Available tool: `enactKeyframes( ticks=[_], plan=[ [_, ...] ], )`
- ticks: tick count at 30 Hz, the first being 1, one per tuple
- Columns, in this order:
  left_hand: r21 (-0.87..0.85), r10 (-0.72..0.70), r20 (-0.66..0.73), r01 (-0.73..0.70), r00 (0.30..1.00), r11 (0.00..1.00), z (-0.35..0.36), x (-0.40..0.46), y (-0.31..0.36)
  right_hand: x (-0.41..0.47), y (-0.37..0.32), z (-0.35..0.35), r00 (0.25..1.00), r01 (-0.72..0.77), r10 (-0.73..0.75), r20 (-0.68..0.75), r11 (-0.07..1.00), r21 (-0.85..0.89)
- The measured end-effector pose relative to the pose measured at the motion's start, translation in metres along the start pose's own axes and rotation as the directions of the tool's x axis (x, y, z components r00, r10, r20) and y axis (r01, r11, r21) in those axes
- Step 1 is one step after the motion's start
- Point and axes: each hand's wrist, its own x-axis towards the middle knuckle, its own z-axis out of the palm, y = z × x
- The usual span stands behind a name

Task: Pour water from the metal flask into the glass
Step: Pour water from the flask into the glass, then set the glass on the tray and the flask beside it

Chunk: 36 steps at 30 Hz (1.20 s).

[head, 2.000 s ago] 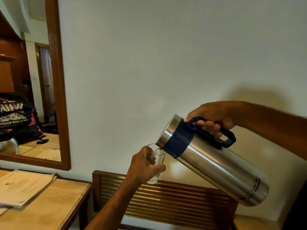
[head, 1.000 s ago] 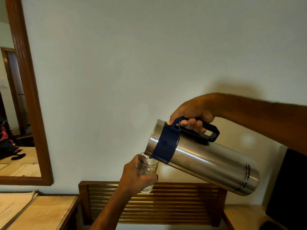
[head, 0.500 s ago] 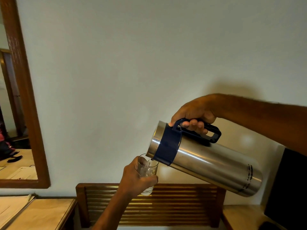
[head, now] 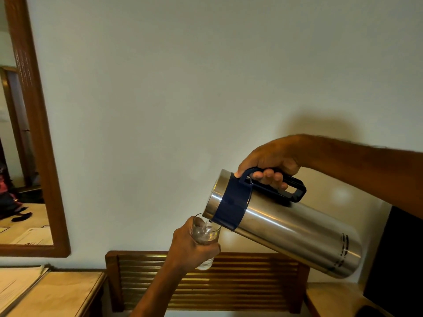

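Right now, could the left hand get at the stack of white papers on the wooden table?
Probably not: the left hand is wrapped around the clear glass, though nothing blocks the way to the papers.

We have one view only, from a wide-angle camera worn on the head. It faces forward at a pale wall close ahead, with both forearms reaching in from the near edge. A framed mirror sits far left; a slatted wooden rack lies low at centre.

flask brushed shiny metal, glossy blue plastic collar; glass clear; rack slatted wood.
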Motion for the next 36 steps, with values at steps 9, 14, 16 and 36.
enactKeyframes(
  ticks=[9, 14, 16, 36],
  plan=[
    [-0.007, -0.011, -0.003, 0.011, 1.0, 1.0, 0.002, -0.005, 0.0, -0.007, 0.027, -0.009, 0.997, 0.025, -0.029, 0.065, 0.998, 0.055],
    [-0.048, -0.018, -0.014, 0.017, 1.0, 0.999, 0.001, -0.006, 0.001, -0.007, 0.076, -0.001, 0.993, 0.113, -0.12, 0.012, 0.958, 0.263],
    [-0.074, -0.04, -0.01, 0.039, 0.999, 0.996, 0.003, -0.006, 0.0, -0.003, 0.1, 0.011, 0.985, 0.174, -0.17, -0.043, 0.915, 0.364],
    [-0.006, -0.312, 0.037, 0.313, 0.949, 0.95, 0.082, -0.068, -0.138, 0.131, 0.297, 0.255, 0.925, 0.355, 0.009, -0.379, 0.325, 0.876]
  ],
)
